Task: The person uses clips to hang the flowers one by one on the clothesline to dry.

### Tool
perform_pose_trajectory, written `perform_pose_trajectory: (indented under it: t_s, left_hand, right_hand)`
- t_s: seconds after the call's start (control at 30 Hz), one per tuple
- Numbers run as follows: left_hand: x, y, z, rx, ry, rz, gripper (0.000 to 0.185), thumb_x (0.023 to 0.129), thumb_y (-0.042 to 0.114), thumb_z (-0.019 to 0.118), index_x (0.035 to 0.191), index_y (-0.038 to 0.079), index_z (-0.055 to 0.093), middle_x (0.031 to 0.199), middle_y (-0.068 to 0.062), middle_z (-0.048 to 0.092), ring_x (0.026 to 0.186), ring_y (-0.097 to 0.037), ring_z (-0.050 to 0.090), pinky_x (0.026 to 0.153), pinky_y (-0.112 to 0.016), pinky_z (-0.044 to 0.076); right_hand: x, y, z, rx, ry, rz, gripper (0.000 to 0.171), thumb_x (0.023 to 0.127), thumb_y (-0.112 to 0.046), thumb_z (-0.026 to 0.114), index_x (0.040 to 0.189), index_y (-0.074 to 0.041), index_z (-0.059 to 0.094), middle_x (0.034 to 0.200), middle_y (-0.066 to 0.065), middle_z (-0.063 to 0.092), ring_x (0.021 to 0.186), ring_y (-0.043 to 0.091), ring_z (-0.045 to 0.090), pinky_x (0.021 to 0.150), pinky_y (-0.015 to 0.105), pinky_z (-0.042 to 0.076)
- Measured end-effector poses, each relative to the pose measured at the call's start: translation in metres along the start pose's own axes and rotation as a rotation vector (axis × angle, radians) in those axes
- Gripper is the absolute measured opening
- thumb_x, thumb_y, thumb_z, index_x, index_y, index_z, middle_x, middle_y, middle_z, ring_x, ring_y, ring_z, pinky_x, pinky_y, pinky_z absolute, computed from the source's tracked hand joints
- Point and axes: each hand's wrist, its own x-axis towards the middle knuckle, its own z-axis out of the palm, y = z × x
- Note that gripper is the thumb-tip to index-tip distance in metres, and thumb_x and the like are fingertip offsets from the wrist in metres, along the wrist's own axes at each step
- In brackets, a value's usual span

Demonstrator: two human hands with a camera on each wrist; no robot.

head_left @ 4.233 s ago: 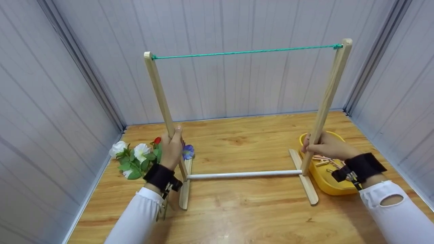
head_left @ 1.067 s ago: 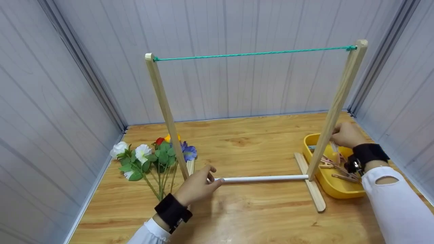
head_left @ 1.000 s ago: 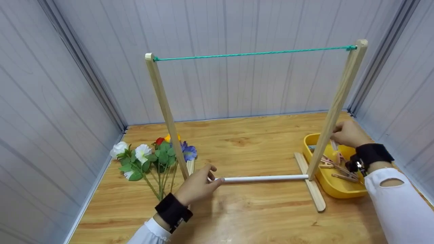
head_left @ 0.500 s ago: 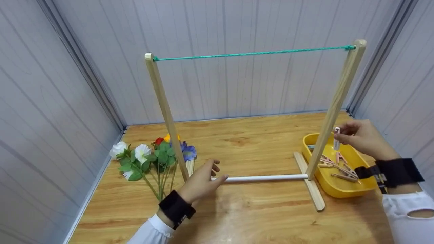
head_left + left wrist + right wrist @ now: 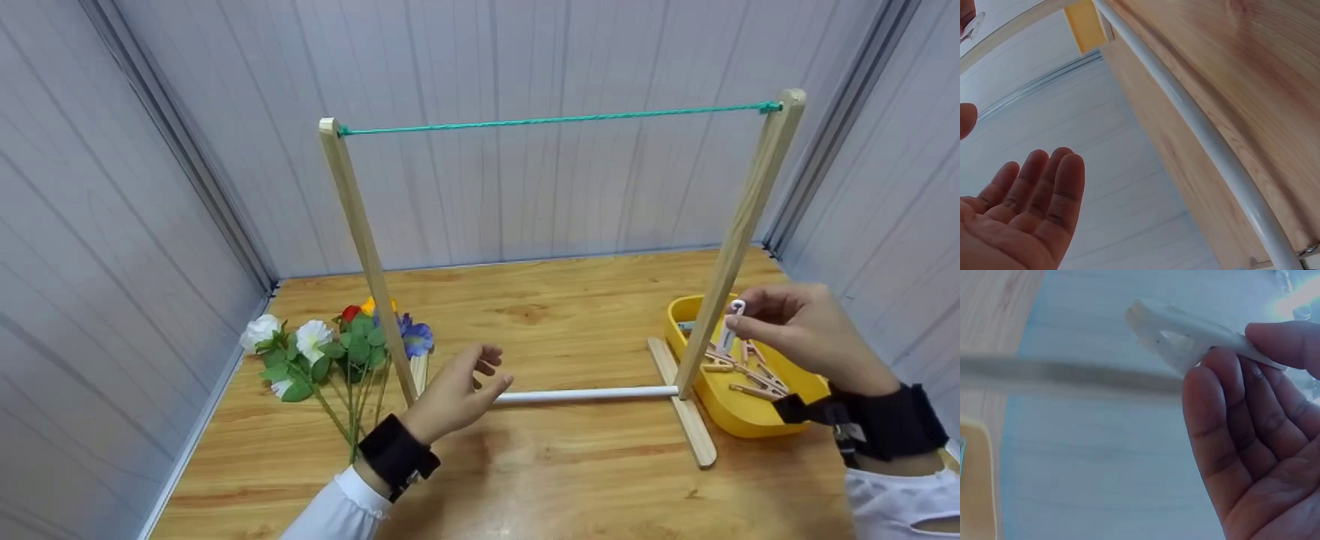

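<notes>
- Our right hand (image 5: 806,330) pinches a white clothespin (image 5: 730,324) between thumb and fingertips, lifted above the yellow tray (image 5: 739,427), just beside the right post of the wooden rack (image 5: 739,232).
- The pinch sits on the peg's tail end, so its nose (image 5: 1145,318) points free, away from the palm.
- Our left hand (image 5: 457,390) hovers with fingers loosely spread, holding nothing, above the white crossbar (image 5: 585,394) and near the rack's left post.
- The green cord (image 5: 555,118) runs taut between the post tops; nothing hangs on it.
- More clothespins (image 5: 750,371) lie in the tray, partly behind post and hand; count unclear.
- Fake flowers (image 5: 330,341) lie on the wooden table (image 5: 562,480) left of the rack, some stems hidden behind the post.
- Right wrist view is blurry; whether the peg is squeezed open is hard to tell.
</notes>
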Motion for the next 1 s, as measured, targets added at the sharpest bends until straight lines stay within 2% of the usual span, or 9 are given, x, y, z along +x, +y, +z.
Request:
perform_pose_trajectory:
  t_s: [0.1,0.27,0.4,0.57,0.73,0.87,1.0]
  left_hand:
    - [0.003,0.004,0.001,0.000,-0.001,0.016,0.041,0.112,0.031,0.063,0.141,0.002,0.059,0.133,-0.017,0.067,0.121,-0.032,0.066,0.099,-0.051,0.058]
    - [0.006,0.011,0.004,-0.017,-0.010,0.035,0.040,0.113,0.030,0.061,0.141,0.002,0.060,0.130,-0.017,0.068,0.119,-0.029,0.068,0.096,-0.044,0.058]
    - [0.008,0.016,0.006,-0.048,-0.022,0.056,0.038,0.112,0.028,0.063,0.139,0.001,0.062,0.125,-0.015,0.070,0.114,-0.027,0.069,0.092,-0.037,0.058]
    - [0.009,0.020,0.009,-0.058,-0.040,0.079,0.032,0.112,0.025,0.063,0.136,0.003,0.065,0.120,-0.010,0.072,0.110,-0.025,0.070,0.088,-0.033,0.058]
    - [0.011,0.026,0.012,-0.050,-0.053,0.112,0.030,0.113,0.024,0.060,0.133,0.003,0.067,0.111,-0.007,0.072,0.100,-0.019,0.068,0.084,-0.029,0.057]
    - [0.014,0.032,0.017,-0.041,-0.078,0.155,0.032,0.114,0.023,0.056,0.134,0.000,0.067,0.103,-0.007,0.072,0.087,-0.011,0.064,0.079,-0.026,0.056]
    - [0.015,0.037,0.023,-0.032,-0.115,0.186,0.036,0.115,0.023,0.055,0.139,-0.002,0.063,0.102,-0.011,0.073,0.081,-0.010,0.062,0.075,-0.024,0.055]
  right_hand:
    - [0.000,-0.010,0.011,0.133,-0.017,-0.076,0.012,0.091,0.020,0.072,0.093,0.008,0.073,0.078,-0.001,0.076,0.062,0.006,0.069,0.057,0.019,0.056]
    - [0.002,-0.014,0.035,0.418,-0.045,-0.180,0.019,0.088,0.030,0.066,0.096,0.014,0.071,0.086,0.005,0.080,0.072,0.008,0.076,0.063,0.019,0.060]
    - [0.004,-0.012,0.057,0.520,-0.065,-0.218,0.018,0.089,0.030,0.063,0.098,0.016,0.070,0.091,0.006,0.081,0.077,0.011,0.078,0.066,0.021,0.062]
    - [0.007,-0.012,0.087,0.579,-0.079,-0.202,0.014,0.093,0.026,0.064,0.101,0.016,0.070,0.095,0.005,0.082,0.080,0.013,0.079,0.072,0.024,0.064]
    - [0.007,-0.009,0.116,0.706,-0.088,-0.184,0.014,0.097,0.022,0.062,0.106,0.015,0.070,0.100,0.005,0.083,0.085,0.015,0.080,0.078,0.029,0.065]
    - [0.005,-0.006,0.138,0.792,-0.090,-0.147,0.020,0.100,0.018,0.062,0.109,0.005,0.074,0.104,0.002,0.082,0.091,0.014,0.079,0.085,0.030,0.065]
    - [0.005,-0.004,0.153,0.830,-0.104,-0.119,0.024,0.102,0.015,0.061,0.109,-0.003,0.076,0.104,0.000,0.082,0.093,0.012,0.079,0.088,0.030,0.065]
